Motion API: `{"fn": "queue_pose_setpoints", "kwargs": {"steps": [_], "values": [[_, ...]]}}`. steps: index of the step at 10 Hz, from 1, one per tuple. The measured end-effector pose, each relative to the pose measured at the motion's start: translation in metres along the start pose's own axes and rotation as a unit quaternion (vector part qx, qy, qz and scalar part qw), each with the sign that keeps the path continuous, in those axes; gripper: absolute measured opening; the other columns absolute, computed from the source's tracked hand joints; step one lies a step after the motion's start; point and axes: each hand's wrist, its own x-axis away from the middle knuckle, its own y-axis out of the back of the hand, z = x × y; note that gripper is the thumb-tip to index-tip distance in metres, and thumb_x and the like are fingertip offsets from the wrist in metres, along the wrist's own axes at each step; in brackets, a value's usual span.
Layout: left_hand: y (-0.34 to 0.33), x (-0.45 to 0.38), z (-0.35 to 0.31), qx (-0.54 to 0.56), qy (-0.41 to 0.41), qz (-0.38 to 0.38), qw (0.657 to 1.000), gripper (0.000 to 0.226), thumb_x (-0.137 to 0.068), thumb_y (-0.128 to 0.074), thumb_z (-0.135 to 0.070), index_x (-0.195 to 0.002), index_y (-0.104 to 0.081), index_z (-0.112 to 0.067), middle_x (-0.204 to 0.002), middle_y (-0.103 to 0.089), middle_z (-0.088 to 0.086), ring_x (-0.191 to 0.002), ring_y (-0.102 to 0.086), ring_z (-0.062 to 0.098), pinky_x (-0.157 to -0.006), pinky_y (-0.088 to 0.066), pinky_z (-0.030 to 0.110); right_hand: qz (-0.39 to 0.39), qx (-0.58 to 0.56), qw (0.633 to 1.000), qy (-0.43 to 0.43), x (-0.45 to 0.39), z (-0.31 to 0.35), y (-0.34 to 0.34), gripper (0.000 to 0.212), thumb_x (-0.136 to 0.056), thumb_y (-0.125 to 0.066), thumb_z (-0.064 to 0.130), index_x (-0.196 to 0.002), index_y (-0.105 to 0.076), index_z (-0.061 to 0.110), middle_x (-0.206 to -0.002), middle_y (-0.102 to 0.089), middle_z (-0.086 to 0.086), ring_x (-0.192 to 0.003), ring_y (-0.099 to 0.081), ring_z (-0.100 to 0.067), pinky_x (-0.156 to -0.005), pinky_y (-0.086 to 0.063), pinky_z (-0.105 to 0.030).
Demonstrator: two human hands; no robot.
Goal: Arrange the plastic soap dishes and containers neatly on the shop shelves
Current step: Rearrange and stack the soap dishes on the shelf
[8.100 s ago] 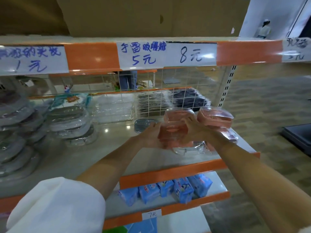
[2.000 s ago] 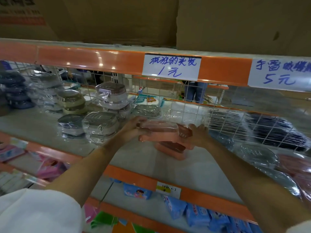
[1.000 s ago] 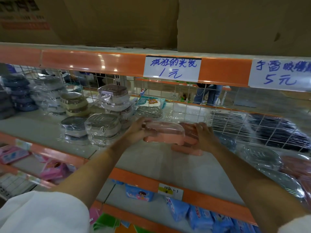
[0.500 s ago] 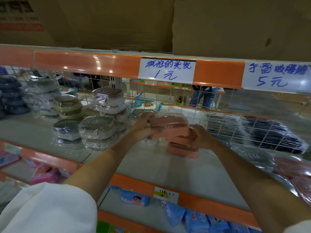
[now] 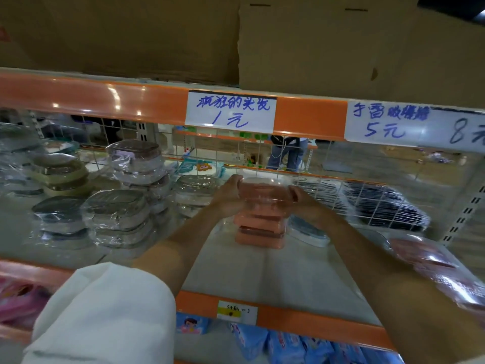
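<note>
A stack of pink plastic soap dishes (image 5: 259,231) stands on the middle of the grey shelf (image 5: 301,271). The top pink dish (image 5: 263,191), with a clear lid, sits on that stack between both hands. My left hand (image 5: 227,197) grips its left end and my right hand (image 5: 304,199) grips its right end. Wrapped grey and brown soap dishes (image 5: 116,214) are piled in stacks to the left. More wrapped pink dishes (image 5: 430,261) lie blurred at the right edge.
A white wire grid (image 5: 354,185) backs the shelf. Dark wrapped packs (image 5: 388,203) lie at the back right. An orange rail with handwritten price labels (image 5: 231,111) runs overhead, under cardboard boxes (image 5: 341,43). Blue packets (image 5: 283,342) fill the shelf below. A person (image 5: 287,151) stands beyond the grid.
Both hands carried a pink dish from the shelf's right end to the middle. In the last second they lifted it and set it squarely on top of the pink stack.
</note>
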Motion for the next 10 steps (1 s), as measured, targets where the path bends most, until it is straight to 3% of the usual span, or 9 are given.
{"fn": "queue_pose_setpoints", "kwargs": {"steps": [1, 2, 3, 4, 5, 6, 8, 9, 10], "values": [[-0.008, 0.000, 0.002, 0.002, 0.016, 0.002, 1.000, 0.075, -0.072, -0.081, -0.015, -0.135, -0.041, -0.009, -0.120, -0.055, 0.006, -0.114, -0.052, 0.023, -0.097, -0.048, 0.042, -0.026, -0.005, 1.000, -0.006, -0.005, -0.002, -0.004, 0.029, -0.082, -0.067, -0.009, -0.088, -0.055, 0.017, -0.083, -0.060, 0.001, -0.071, -0.057, -0.006, -0.057, -0.050, -0.012], [-0.014, 0.000, 0.007, -0.010, 0.022, -0.017, 1.000, 0.052, -0.077, -0.076, -0.013, -0.122, -0.051, -0.006, -0.104, -0.059, 0.004, -0.106, -0.058, 0.027, -0.091, -0.051, 0.042, -0.032, 0.012, 0.999, -0.016, -0.010, -0.010, -0.010, 0.051, -0.061, -0.085, 0.026, -0.105, -0.065, 0.009, -0.094, -0.067, -0.008, -0.082, -0.064, -0.017, -0.070, -0.054, -0.028], [-0.017, -0.002, 0.018, -0.016, 0.056, -0.008, 0.998, 0.053, -0.075, -0.079, -0.022, -0.116, -0.050, -0.005, -0.112, -0.061, 0.014, -0.107, -0.058, 0.032, -0.090, -0.050, 0.046, -0.036, 0.019, 0.999, -0.014, -0.012, -0.021, -0.012, 0.057, -0.061, -0.088, 0.014, -0.114, -0.065, 0.008, -0.101, -0.070, -0.007, -0.095, -0.066, -0.023, -0.076, -0.055, -0.029], [-0.020, 0.000, 0.020, -0.064, 0.091, 0.034, 0.993, 0.044, -0.085, -0.066, -0.040, -0.109, -0.056, -0.005, -0.113, -0.063, 0.014, -0.106, -0.059, 0.030, -0.090, -0.050, 0.039, -0.057, 0.015, 0.998, -0.025, -0.009, -0.016, -0.012, 0.034, -0.077, -0.075, -0.003, -0.100, -0.060, 0.017, -0.094, -0.064, 0.005, -0.092, -0.062, -0.015, -0.071, -0.051, -0.018], [-0.022, 0.003, 0.020, -0.102, 0.102, 0.035, 0.989, 0.049, -0.091, -0.058, -0.045, -0.112, -0.058, -0.001, -0.112, -0.063, 0.014, -0.107, -0.058, 0.029, -0.084, -0.044, 0.032, -0.072, 0.066, 0.994, -0.051, -0.010, -0.019, -0.014, 0.038, -0.082, -0.074, 0.010, -0.114, -0.055, 0.008, -0.104, -0.057, 0.001, -0.102, -0.054, -0.018, -0.080, -0.042, -0.026], [-0.028, 0.007, 0.019, -0.105, 0.107, 0.013, 0.989, 0.047, -0.091, -0.060, -0.041, -0.114, -0.053, -0.001, -0.109, -0.058, 0.010, -0.106, -0.053, 0.023, -0.080, -0.038, 0.029, -0.071, 0.108, 0.988, -0.079, -0.010, -0.027, -0.017, 0.036, -0.087, -0.071, 0.019, -0.114, -0.052, 0.006, -0.114, -0.054, -0.005, -0.108, -0.051, -0.021, -0.072, -0.041, -0.023], [-0.025, 0.020, 0.018, -0.174, 0.126, 0.006, 0.977, 0.058, -0.081, -0.065, -0.044, -0.117, -0.052, -0.001, -0.118, -0.060, 0.012, -0.106, -0.057, 0.028, -0.079, -0.046, 0.033, -0.077, 0.184, 0.975, -0.093, 0.006, -0.030, -0.007, 0.063, -0.087, -0.069, 0.036, -0.134, -0.045, 0.000, -0.134, -0.052, -0.008, -0.121, -0.050, -0.025, -0.084, -0.037, -0.026], [-0.026, 0.035, 0.003, -0.248, 0.108, 0.042, 0.962, 0.033, -0.089, -0.056, -0.037, -0.108, -0.064, -0.011, -0.112, -0.064, 0.008, -0.103, -0.059, 0.025, -0.080, -0.042, 0.030, -0.074, 0.255, 0.960, -0.091, 0.021, -0.036, 0.018, 0.022, -0.088, -0.068, 0.030, -0.088, -0.050, 0.019, -0.084, -0.050, 0.006, -0.089, -0.046, -0.018, -0.058, -0.033, -0.020], [-0.038, 0.042, -0.010, -0.186, 0.073, 0.064, 0.978, 0.040, -0.087, -0.065, -0.035, -0.120, -0.061, -0.012, -0.109, -0.061, 0.000, -0.104, -0.057, 0.018, -0.084, -0.041, 0.023, -0.087, 0.290, 0.948, -0.098, 0.036, -0.042, 0.043, 0.024, -0.088, -0.068, 0.024, -0.101, -0.059, 0.007, -0.095, -0.061, -0.010, -0.096, -0.057, -0.031, -0.075, -0.046, -0.035]]}}
